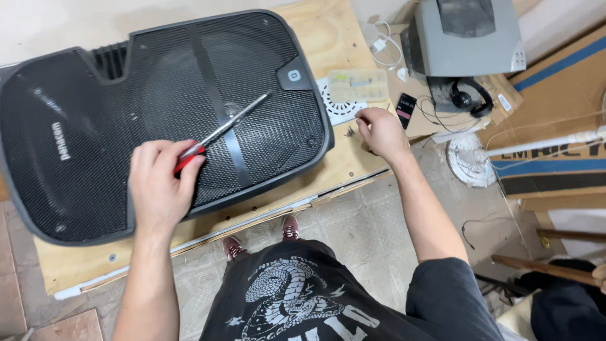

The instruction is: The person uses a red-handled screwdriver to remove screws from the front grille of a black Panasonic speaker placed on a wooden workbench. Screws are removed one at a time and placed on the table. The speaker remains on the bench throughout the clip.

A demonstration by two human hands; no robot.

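My left hand (158, 186) is clamped on a screwdriver (222, 129) — shaft lying across the speaker (126, 113) grille. My right hand (379, 129) rests on the desk (328, 44), fingers curled together over small screws (349, 131) — grip unclear.

A pale plywood counter (328, 44) sits on a tiled floor (366, 227). A large black speaker (126, 113) with a mesh grille lies flat across most of it. Near its right edge are a white round vent cover (338, 108), a clear plastic parts box (358, 85) and a few small dark screws (349, 131).
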